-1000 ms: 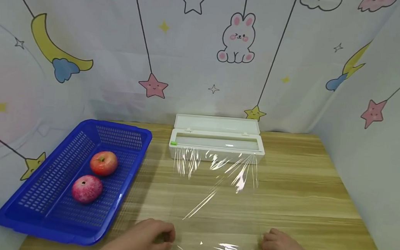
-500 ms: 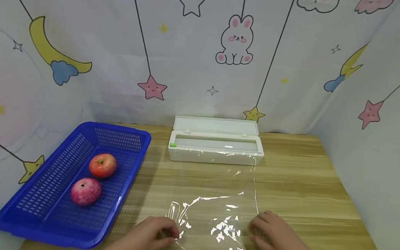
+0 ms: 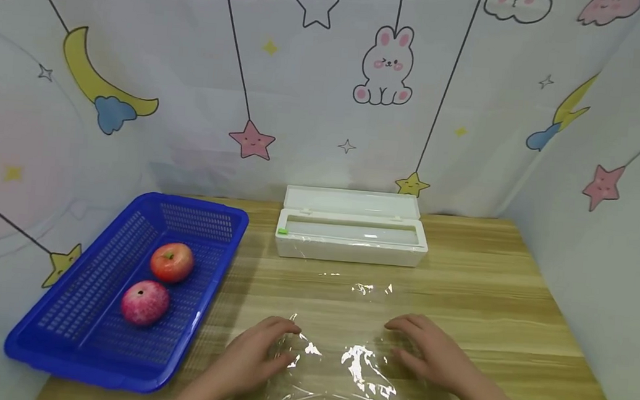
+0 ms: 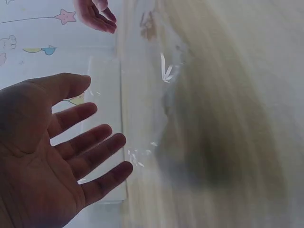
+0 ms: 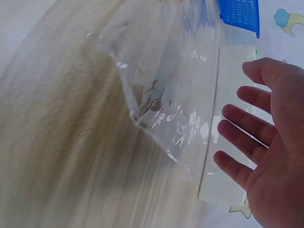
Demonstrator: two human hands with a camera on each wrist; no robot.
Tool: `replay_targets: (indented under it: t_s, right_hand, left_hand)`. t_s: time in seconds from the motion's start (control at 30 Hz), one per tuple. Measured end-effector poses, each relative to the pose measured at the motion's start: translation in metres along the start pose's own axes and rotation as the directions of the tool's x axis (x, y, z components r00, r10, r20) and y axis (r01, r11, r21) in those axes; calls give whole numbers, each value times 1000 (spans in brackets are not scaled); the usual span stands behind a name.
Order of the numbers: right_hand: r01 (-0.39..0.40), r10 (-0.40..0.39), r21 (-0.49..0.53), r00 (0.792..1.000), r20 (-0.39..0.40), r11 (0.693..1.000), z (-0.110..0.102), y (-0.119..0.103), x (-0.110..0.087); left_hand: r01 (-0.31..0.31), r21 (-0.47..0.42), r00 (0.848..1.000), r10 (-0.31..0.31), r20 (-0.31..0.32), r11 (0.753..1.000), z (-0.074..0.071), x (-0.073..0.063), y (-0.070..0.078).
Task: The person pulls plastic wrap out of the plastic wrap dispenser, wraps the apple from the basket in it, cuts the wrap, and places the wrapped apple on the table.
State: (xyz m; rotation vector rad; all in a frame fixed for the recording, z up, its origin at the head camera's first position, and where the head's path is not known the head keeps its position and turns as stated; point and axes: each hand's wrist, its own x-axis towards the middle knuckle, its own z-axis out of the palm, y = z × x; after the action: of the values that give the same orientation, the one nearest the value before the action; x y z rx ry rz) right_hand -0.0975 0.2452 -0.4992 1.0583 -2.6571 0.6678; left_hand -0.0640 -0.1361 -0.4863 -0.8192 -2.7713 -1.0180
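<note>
A sheet of clear cling film [image 3: 361, 367] lies over the wooden table, running from the white cling film dispenser [image 3: 350, 251] toward the front. The dispenser's lid [image 3: 353, 202] is raised, and a roll [image 3: 353, 232] shows in its opening. My left hand [image 3: 256, 353] is over the film's left edge, fingers loosely spread and holding nothing. At the film's right edge my right hand [image 3: 432, 350] is likewise relaxed. Both wrist views show spread fingers with nothing between them: the left hand [image 4: 52, 147] and the right hand [image 5: 275, 133].
On the left stands a blue plastic basket [image 3: 201, 306] with an orange-red apple [image 3: 172, 263] and a pinkish-red round fruit [image 3: 145, 303] in it. A small green tab [image 3: 282, 231] sits on the dispenser's left end. Behind the wooden table [image 3: 487, 286] hangs a cartoon-printed curtain [image 3: 316, 100].
Both hands have let go of the film's near end and moved forward, their fingers spreading. The film, stretched taut from the dispenser before, now lies slack and lower on the table.
</note>
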Motion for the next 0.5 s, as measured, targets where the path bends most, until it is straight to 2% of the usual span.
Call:
replay_targets:
  t_s: [0.1, 0.2, 0.33, 0.5]
  right_hand:
    - [-20, 20, 45, 1000, 1, 999, -1, -1, 7]
    - [-56, 55, 104, 998, 6, 993, -3, -3, 14]
    - [-106, 108, 192, 994, 3, 976, -6, -4, 21]
    - [-145, 153, 273, 988, -9, 951, -6, -2, 26]
  left_hand:
    - [33, 19, 999, -33, 19, 999, -10, 9, 7]
    - [40, 25, 999, -41, 22, 999, -26, 17, 14]
    - [57, 36, 998, -58, 16, 998, -52, 27, 19]
    - [114, 125, 993, -112, -25, 986, -91, 36, 16]
